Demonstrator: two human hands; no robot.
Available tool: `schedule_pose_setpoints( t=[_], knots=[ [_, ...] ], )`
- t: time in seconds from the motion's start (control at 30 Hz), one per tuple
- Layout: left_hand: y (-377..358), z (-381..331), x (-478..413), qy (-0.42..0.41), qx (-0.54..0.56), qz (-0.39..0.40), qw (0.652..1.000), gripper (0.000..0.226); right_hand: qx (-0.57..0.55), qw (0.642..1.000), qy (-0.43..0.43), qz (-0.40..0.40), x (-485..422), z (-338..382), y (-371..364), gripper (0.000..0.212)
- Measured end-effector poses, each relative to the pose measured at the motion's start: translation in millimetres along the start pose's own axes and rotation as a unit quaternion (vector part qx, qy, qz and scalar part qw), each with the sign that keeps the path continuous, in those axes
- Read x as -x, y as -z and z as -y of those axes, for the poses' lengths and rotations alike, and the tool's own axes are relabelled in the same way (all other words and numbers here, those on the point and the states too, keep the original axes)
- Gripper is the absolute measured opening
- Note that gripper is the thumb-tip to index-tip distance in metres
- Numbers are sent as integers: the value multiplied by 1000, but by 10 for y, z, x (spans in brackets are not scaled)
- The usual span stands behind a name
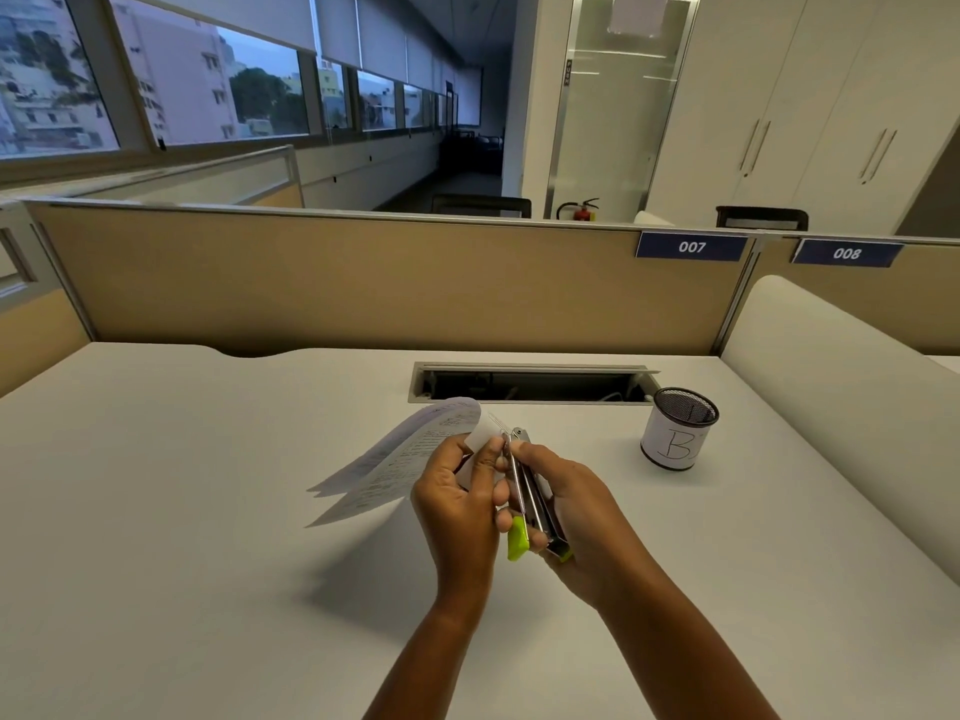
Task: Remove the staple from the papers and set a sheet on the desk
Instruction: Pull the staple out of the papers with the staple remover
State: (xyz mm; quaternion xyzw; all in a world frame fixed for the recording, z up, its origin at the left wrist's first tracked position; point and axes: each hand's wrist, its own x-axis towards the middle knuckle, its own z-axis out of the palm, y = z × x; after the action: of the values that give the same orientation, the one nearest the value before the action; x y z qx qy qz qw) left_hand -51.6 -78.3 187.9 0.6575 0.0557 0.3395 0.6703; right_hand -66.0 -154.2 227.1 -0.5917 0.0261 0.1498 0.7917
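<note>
My left hand grips a stapled bundle of printed papers by one corner, held above the white desk. The sheets fan out to the left and hang in the air. My right hand holds a metal stapler with lime-green parts, its front tip pressed against the gripped paper corner. The staple itself is too small to make out.
A black mesh pen cup with a white label marked "B" stands to the right on the desk. An open cable slot lies behind my hands. A tan partition closes the back, and a white divider runs along the right side.
</note>
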Motion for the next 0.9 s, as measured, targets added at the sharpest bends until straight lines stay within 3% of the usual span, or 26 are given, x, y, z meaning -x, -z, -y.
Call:
schedule_pose_setpoints(
  t=[0.73, 0.9],
  knots=[
    [18, -35, 60, 35, 95, 5, 995, 4, -207, 977, -32, -30, 100, -44, -171, 31],
    [-2, -166, 29, 32, 117, -36, 992, 9, -280, 955, -70, -62, 97, -86, -162, 26]
  ],
)
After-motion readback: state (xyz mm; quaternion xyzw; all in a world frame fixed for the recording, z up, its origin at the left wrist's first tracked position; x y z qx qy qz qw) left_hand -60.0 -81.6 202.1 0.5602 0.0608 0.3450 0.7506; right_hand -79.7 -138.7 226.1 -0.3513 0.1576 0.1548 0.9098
